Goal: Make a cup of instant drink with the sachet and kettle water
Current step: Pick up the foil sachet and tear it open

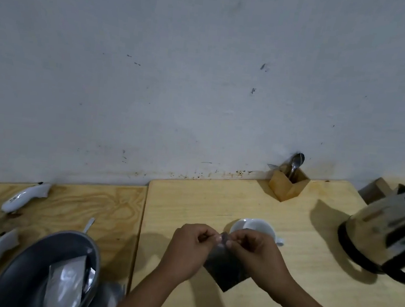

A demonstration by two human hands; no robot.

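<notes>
A dark sachet [225, 270] hangs between my two hands above the wooden table [216, 200]. My left hand [190, 246] and my right hand [253, 252] both pinch its top edge, fingertips close together. Just behind my hands stands a white cup [255, 226], partly hidden by my right hand; I cannot see what is inside it. A steel kettle [388, 233] with a black base and handle stands at the right edge of the table.
A wooden holder [288, 187] with a spoon and fork stands against the wall. At lower left a grey bowl [35, 256] holds silvery sachets. Two white hand-held devices [25, 196] lie on the left board. A seam separates the two boards.
</notes>
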